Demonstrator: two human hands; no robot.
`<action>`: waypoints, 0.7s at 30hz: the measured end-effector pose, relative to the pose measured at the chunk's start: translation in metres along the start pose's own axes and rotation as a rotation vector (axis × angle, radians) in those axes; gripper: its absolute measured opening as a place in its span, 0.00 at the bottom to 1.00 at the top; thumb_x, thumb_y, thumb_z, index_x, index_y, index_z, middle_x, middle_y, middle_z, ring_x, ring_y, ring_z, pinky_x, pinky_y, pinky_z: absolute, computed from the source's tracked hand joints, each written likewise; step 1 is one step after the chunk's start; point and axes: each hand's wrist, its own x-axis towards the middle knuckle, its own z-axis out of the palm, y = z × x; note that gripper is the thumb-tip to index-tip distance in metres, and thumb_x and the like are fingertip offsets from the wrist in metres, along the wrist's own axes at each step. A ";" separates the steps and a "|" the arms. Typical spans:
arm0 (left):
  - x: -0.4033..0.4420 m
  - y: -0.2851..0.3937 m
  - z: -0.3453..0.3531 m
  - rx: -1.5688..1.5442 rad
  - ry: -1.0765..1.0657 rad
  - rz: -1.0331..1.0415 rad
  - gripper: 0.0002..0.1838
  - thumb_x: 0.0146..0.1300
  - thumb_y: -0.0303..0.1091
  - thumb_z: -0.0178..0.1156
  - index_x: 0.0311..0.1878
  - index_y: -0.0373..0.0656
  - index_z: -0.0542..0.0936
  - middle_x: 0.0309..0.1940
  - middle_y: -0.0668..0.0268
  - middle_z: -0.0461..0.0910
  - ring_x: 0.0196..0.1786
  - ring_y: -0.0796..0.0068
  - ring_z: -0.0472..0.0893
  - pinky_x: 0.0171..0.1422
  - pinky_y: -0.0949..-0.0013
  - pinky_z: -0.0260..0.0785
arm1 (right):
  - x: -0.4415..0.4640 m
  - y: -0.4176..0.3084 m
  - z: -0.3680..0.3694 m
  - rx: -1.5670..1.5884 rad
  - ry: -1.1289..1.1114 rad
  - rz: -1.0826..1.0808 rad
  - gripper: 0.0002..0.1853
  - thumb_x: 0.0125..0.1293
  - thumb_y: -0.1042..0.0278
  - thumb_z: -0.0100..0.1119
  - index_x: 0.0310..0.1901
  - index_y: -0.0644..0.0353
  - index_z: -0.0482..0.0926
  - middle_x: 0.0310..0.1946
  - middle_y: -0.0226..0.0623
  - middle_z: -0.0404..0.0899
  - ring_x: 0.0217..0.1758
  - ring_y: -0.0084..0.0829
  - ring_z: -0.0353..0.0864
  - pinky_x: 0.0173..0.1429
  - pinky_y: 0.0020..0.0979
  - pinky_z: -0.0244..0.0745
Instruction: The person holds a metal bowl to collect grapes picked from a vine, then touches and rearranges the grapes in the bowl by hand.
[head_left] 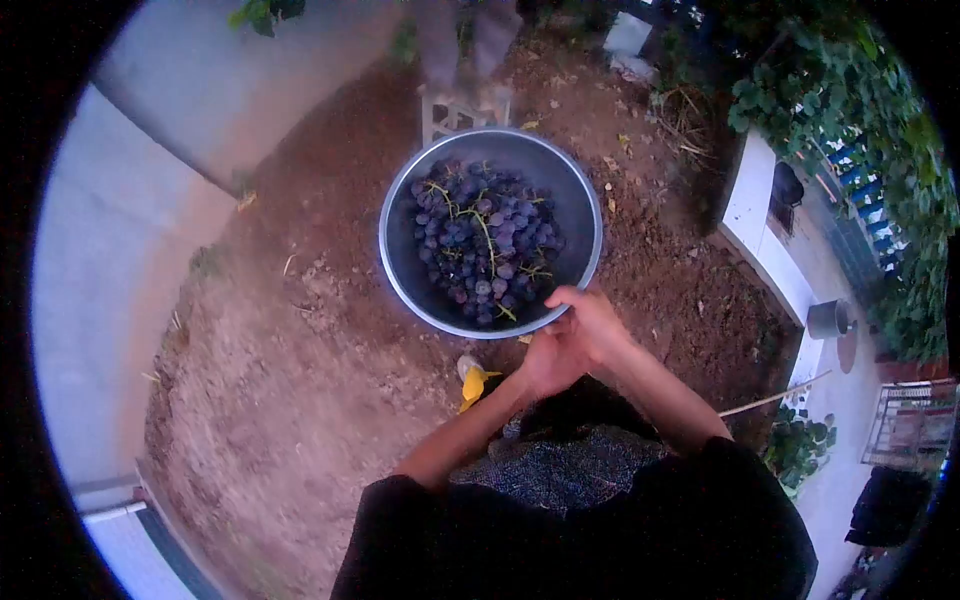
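The right hand point(592, 318) pinches the near edge of the bowl point(577, 212), thumb on top, likely so it won't tip and spill the grapes point(507, 228) inside, just past both hands, while the left hand point(550, 362) sits close by, its grip too hidden to tell.

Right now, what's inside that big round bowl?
Dark purple grapes with thin green stems are piled inside the bowl. The grapes hide the bottom beneath them, so anything under there can't be seen.
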 end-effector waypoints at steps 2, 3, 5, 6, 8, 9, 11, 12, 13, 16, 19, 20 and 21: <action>-0.002 0.000 -0.001 0.001 0.047 0.016 0.24 0.60 0.48 0.36 0.50 0.39 0.65 0.49 0.57 0.68 0.53 0.64 0.68 0.58 0.61 0.57 | 0.000 0.000 0.001 -0.047 0.014 0.052 0.05 0.46 0.73 0.55 0.26 0.62 0.71 0.21 0.31 0.70 0.25 0.27 0.73 0.27 0.28 0.72; -0.002 0.000 -0.001 0.009 0.088 0.028 0.23 0.60 0.48 0.36 0.49 0.40 0.66 0.48 0.58 0.69 0.52 0.65 0.68 0.58 0.61 0.58 | 0.001 0.002 0.000 -0.047 0.014 0.052 0.05 0.46 0.73 0.55 0.26 0.62 0.71 0.21 0.31 0.70 0.25 0.27 0.73 0.27 0.28 0.72; -0.003 0.000 -0.001 0.015 0.097 0.025 0.22 0.60 0.48 0.37 0.48 0.41 0.67 0.48 0.59 0.69 0.52 0.65 0.68 0.57 0.61 0.58 | 0.006 0.008 -0.003 -0.037 0.014 0.053 0.05 0.46 0.73 0.55 0.26 0.60 0.71 0.20 0.31 0.70 0.24 0.26 0.72 0.26 0.28 0.71; -0.003 0.000 -0.002 0.021 0.105 0.022 0.21 0.60 0.47 0.37 0.48 0.42 0.67 0.48 0.61 0.69 0.51 0.66 0.69 0.57 0.61 0.59 | 0.006 0.009 -0.003 -0.037 0.014 0.053 0.05 0.46 0.73 0.55 0.26 0.60 0.71 0.20 0.31 0.70 0.24 0.26 0.72 0.26 0.28 0.71; -0.006 0.000 -0.003 0.040 0.082 0.019 0.21 0.60 0.47 0.37 0.48 0.43 0.67 0.48 0.62 0.69 0.52 0.67 0.69 0.57 0.62 0.59 | 0.007 0.011 -0.004 -0.044 -0.018 0.015 0.05 0.46 0.72 0.55 0.26 0.60 0.71 0.19 0.31 0.70 0.24 0.26 0.71 0.26 0.27 0.71; -0.006 0.000 -0.002 0.057 0.060 0.015 0.21 0.60 0.48 0.38 0.49 0.44 0.67 0.48 0.63 0.69 0.52 0.67 0.68 0.56 0.62 0.59 | 0.008 0.012 -0.005 -0.045 -0.018 0.014 0.05 0.46 0.72 0.55 0.26 0.60 0.71 0.19 0.31 0.70 0.24 0.26 0.71 0.26 0.27 0.71; -0.005 0.000 -0.001 0.062 0.086 0.021 0.20 0.60 0.47 0.38 0.48 0.45 0.67 0.47 0.65 0.70 0.51 0.68 0.69 0.55 0.64 0.60 | 0.011 0.013 -0.007 -0.070 -0.013 0.048 0.05 0.46 0.73 0.55 0.26 0.60 0.71 0.19 0.30 0.70 0.24 0.26 0.71 0.26 0.27 0.71; -0.005 0.000 -0.001 0.067 0.114 0.027 0.18 0.60 0.46 0.39 0.47 0.46 0.68 0.46 0.66 0.70 0.49 0.70 0.70 0.53 0.66 0.61 | 0.011 0.013 -0.006 -0.071 -0.013 0.048 0.05 0.46 0.73 0.55 0.26 0.60 0.71 0.19 0.30 0.70 0.24 0.26 0.71 0.26 0.27 0.71; -0.003 0.000 -0.008 0.066 0.113 0.027 0.18 0.60 0.46 0.39 0.47 0.46 0.68 0.46 0.66 0.70 0.49 0.70 0.70 0.53 0.66 0.61 | 0.010 0.012 -0.005 -0.050 -0.008 0.045 0.05 0.46 0.73 0.55 0.26 0.60 0.71 0.19 0.30 0.69 0.24 0.26 0.71 0.25 0.27 0.70; 0.001 0.002 -0.025 -0.073 0.174 0.138 0.15 0.60 0.43 0.41 0.46 0.48 0.68 0.42 0.69 0.71 0.46 0.74 0.71 0.49 0.68 0.63 | 0.009 0.012 -0.004 -0.035 0.000 0.053 0.04 0.46 0.73 0.55 0.25 0.61 0.70 0.19 0.30 0.69 0.23 0.26 0.71 0.24 0.27 0.69; 0.001 0.002 -0.024 0.033 0.239 0.146 0.14 0.60 0.42 0.41 0.46 0.49 0.68 0.43 0.70 0.71 0.46 0.75 0.71 0.48 0.69 0.64 | 0.015 0.017 -0.009 -0.051 0.008 0.039 0.04 0.46 0.73 0.55 0.24 0.61 0.70 0.19 0.31 0.69 0.21 0.26 0.70 0.24 0.27 0.68; 0.000 0.003 -0.022 0.068 0.262 0.148 0.14 0.60 0.42 0.41 0.47 0.49 0.68 0.44 0.70 0.70 0.46 0.75 0.71 0.48 0.70 0.64 | 0.017 0.019 -0.010 -0.060 0.013 0.016 0.04 0.46 0.73 0.55 0.23 0.61 0.70 0.19 0.31 0.69 0.21 0.26 0.70 0.23 0.28 0.67; -0.001 0.003 -0.018 0.103 0.285 0.149 0.14 0.60 0.41 0.41 0.47 0.50 0.68 0.44 0.71 0.70 0.46 0.76 0.70 0.48 0.70 0.64 | 0.017 0.019 -0.010 -0.060 0.014 0.016 0.04 0.46 0.73 0.55 0.23 0.61 0.70 0.19 0.31 0.69 0.21 0.26 0.70 0.23 0.28 0.67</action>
